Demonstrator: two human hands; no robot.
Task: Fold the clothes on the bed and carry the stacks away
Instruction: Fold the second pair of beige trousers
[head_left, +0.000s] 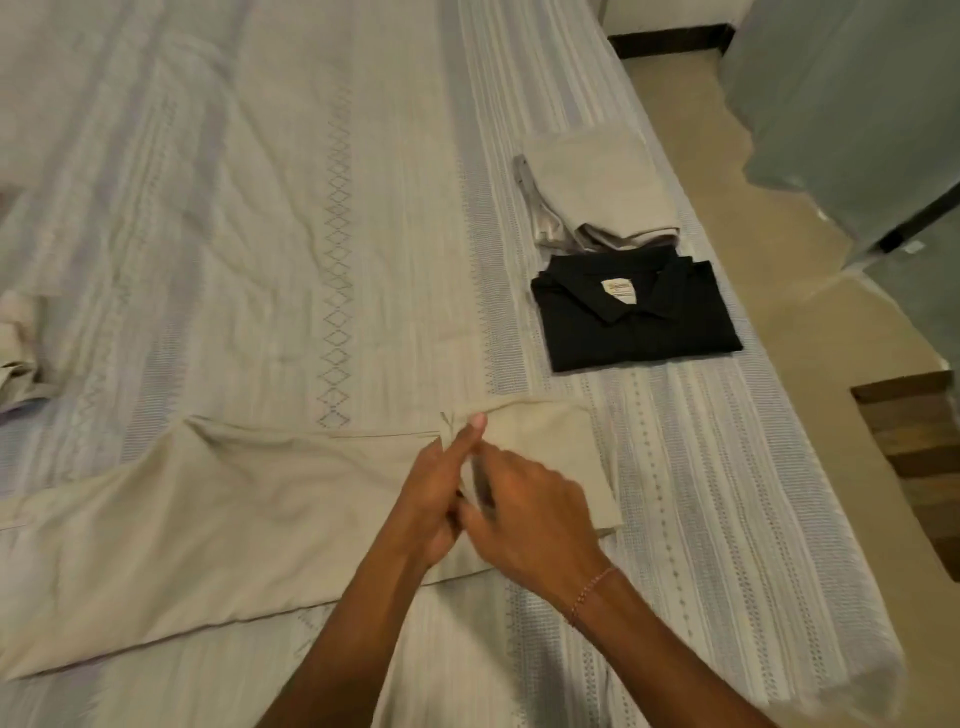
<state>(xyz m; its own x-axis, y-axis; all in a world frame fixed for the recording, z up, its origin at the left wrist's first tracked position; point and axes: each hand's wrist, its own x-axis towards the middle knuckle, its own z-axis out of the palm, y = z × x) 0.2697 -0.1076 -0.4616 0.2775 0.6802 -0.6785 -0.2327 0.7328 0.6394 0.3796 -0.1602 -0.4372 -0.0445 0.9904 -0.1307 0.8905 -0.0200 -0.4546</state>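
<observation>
**Both hands on the beige trousers, two folded items off to the right**

We've got the beige trousers (218, 519) spread flat across the near part of the bed (260, 208), legs running off to the left, waist end folded over at the right. Our left hand (441, 483) sits at that fold w/ the index finger stretched out and pressing the cloth near the top edge; the other fingers are curled under, and we can't tell if they pinch any fabric. Our right hand (530, 514) lies just beside it, touching it, fingers bent down onto the folded part; the picture is blurred there, so whether it grips cloth we can't tell. A thin bracelet (589, 592) is on the right wrist.

Further up on the right side of the bed, near the edge: a folded black shirt (639, 317), collar and label up, and right behind it, touching, a folded beige garment (597, 182). Both well apart from the trousers.

At the far left edge, a crumpled pale piece of clothing (18, 353), partly cut off. Floor (779, 234) runs along the right of the bed.
</observation>
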